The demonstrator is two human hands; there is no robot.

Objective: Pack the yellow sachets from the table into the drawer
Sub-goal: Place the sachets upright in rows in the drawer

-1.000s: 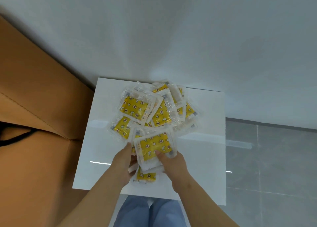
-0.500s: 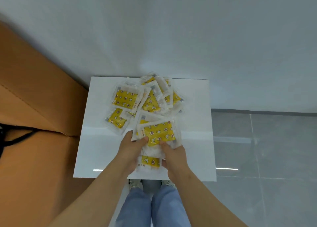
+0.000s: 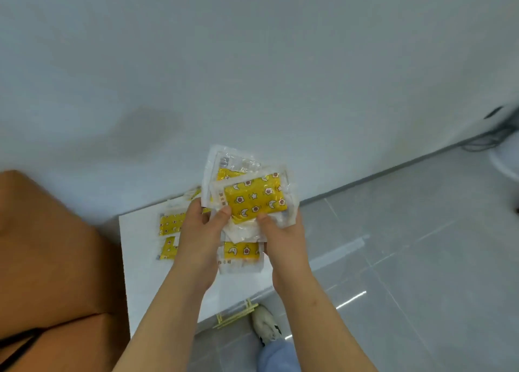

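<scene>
Background: pale grey wall (image 3: 252,62) above a grey tiled floor (image 3: 421,259); slight blur is seen throughout.
Counter: small glossy white counter (image 3: 140,273), viewed from above, with an orange-brown upholstered surface (image 3: 56,259) close at its left.
Held bundle: an uneven stack of yellow sachets in clear crinkly wrappers (image 3: 255,197) is held up above the counter, the top one printed with stars, moons and flowers.
Left grip (image 3: 200,231): clamped on the bundle's left edge, thumb pressed onto the top sachet.
Right grip (image 3: 283,236): clamped on the bundle's lower right edge, thumb laid over the wrapper.
Low sachet: one yellow packet (image 3: 241,250) is seen between the wrists; whether it is held or lying on the counter cannot be told.
Loose sachets: a few yellow packets (image 3: 168,224) are left on the counter, partly hidden behind the left grip.
Drawer: not in view.
Stage: judged as an early carry, with a first bundle gathered and nothing packed yet.
Risk, slipping: the wrappers look slick and the stack is fanned, so inner sachets could be squeezed out and dropped to the floor if the bundle is tilted.
Risk, leftovers: the packets on the counter could be missed, since they are screened by the arms.
Risk, drawer: opening it may require one grip to be released, leaving the stack poorly supported.
</scene>
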